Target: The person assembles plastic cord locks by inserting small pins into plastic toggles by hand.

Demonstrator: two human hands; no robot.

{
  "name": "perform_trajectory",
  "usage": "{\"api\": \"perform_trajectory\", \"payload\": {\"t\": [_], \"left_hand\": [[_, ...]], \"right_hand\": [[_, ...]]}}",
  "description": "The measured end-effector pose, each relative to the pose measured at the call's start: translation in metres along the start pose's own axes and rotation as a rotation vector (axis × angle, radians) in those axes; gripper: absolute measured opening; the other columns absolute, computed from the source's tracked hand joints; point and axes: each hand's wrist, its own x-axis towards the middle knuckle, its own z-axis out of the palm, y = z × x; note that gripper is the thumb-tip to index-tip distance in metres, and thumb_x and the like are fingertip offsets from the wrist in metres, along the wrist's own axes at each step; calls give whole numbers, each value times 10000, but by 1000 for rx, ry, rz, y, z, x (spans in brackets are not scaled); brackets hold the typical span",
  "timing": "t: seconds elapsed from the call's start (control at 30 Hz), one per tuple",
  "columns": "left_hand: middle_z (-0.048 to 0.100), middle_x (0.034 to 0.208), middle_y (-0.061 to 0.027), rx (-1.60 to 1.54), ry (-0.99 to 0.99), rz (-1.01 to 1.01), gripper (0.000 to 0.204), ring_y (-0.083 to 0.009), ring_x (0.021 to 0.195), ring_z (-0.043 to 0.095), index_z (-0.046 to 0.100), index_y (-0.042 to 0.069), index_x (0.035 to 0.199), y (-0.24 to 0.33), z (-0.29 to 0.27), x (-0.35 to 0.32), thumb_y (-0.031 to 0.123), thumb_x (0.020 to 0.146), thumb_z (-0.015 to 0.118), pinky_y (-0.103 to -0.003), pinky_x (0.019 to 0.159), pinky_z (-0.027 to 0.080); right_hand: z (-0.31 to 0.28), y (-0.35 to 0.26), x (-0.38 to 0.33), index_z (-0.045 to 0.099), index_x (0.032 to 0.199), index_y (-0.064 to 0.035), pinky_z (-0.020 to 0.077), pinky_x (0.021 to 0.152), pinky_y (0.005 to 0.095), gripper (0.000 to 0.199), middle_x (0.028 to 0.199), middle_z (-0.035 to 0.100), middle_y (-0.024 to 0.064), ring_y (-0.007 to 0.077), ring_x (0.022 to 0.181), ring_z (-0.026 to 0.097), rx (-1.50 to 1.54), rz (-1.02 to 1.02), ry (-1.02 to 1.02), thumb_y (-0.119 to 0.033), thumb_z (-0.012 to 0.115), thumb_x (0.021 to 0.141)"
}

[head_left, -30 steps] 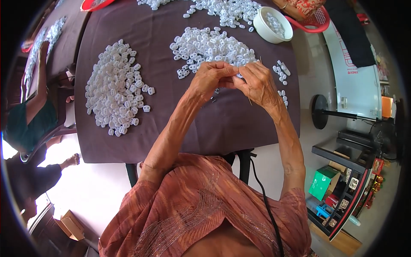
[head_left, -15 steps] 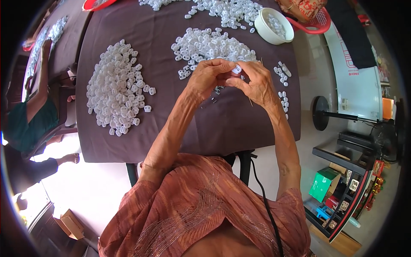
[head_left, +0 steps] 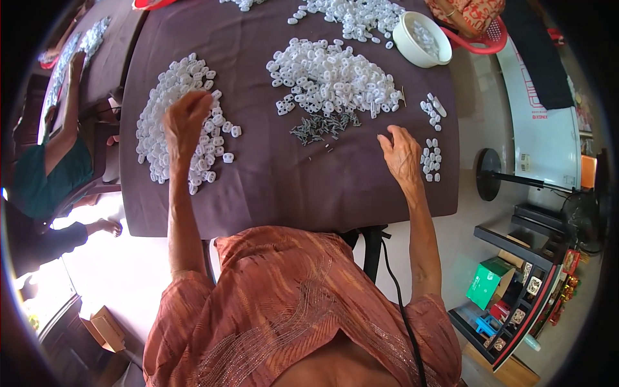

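Left hand (head_left: 187, 122): was over the right part of the left pile, fingers curled in; blur and the hand's own back hid whether it gripped a piece, and whether it touched the pile I could not tell.
Right hand (head_left: 401, 158): hung just left of the lower cluster, thumb parted from half-bent fingers, nothing visible between them.
Left pile (head_left: 158, 138): white oval pieces lay heaped on the brown cloth (head_left: 277, 193), a few loose at its right edge.
Middle pile (head_left: 335, 74): more white pieces sat ahead of both hands, well apart from the left pile.
Pins (head_left: 313, 129): small, grey and jumbled, they lay just below the middle pile, a few strays nearer the body.
Lower cluster (head_left: 431, 161): a few white pieces lay near the cloth's right edge.
Left reach: in my judgement, a low, light touch suited it best, since a knock could have scattered the loose pieces.
Right wait: resting close to the pins looked sensible, as it kept the reach short.
Gap: keeping bare cloth between the piles seemed wise, lest pieces mix.
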Motion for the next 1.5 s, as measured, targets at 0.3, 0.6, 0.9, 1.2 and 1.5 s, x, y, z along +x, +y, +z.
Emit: {"api": "perform_trajectory", "payload": {"t": [0.3, 0.6, 0.9, 1.2, 1.5], "left_hand": [[613, 817, -115, 379, 135, 214, 195, -281, 709, 601, 627, 59, 891, -28, 3, -14, 164, 726, 644, -351, 621, 466], [546, 820, -69, 233, -97, 392, 207, -257, 801, 539, 620, 80, 893, 3, 107, -14, 134, 695, 645, -355, 721, 428], [570, 727, -89, 67, -178, 334, 121, -270, 704, 561, 603, 62, 801, 10, 119, -20, 126, 700, 614, -357, 624, 449], [581, 720, -15, -762, -498, -212, 195, -79, 631, 513, 595, -25, 900, 38, 110, -23, 105, 756, 617, -214, 604, 420], [592, 740, -28, -1037, -564, -351, 111, -92, 657, 555, 586, 5, 847, 52, 115, -30, 84, 772, 609, -216, 622, 460]], "right_hand": [[5, 0, -4, 532, 749, 1, 429, 618, 375, 169, 698, 541, 118, 281, 676, 537, 20, 23, -78, -116, 647, 709], [4, -3, -4, 532, 753, -3, 430, 624, 379, 151, 705, 544, 121, 296, 687, 538, 79, 28, -52, -108, 634, 717], [17, -32, 27, 557, 801, -18, 443, 659, 376, 106, 769, 569, 126, 306, 731, 554, 164, -68, -8, -73, 604, 724], [31, -23, 33, 547, 769, -2, 446, 653, 373, 84, 756, 556, 127, 298, 747, 551, 157, -82, -102, -43, 594, 711], [29, -21, 31, 530, 738, -3, 444, 632, 372, 59, 708, 537, 125, 297, 699, 546, 179, -126, -78, -12, 577, 705]]}}
